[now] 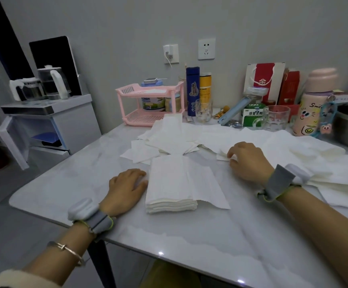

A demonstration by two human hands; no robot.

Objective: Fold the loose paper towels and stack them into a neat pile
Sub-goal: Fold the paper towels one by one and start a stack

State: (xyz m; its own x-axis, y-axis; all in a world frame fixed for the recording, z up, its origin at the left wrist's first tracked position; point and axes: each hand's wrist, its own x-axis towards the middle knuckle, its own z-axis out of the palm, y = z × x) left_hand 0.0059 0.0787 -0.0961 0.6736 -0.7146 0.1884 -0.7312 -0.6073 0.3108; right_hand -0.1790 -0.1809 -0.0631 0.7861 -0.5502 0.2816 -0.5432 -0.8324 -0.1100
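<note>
Many flimsy loose paper towels (293,154) are waiting as the right hand (250,161) is pinching one's edge, left hand (127,188) resting slack against the stack (171,188).

Dim, soft light; wide-angle bending, blurred edges.

Both wrists wear grey straps (101,220) with white units (81,207); left has gold bangle (69,249), cream sleeve (13,279).

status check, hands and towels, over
Left hand rests against folded stack. Right hand pinches loose towel by its edge. Unfolded sheets heaped behind the stack, path clear.
</note>
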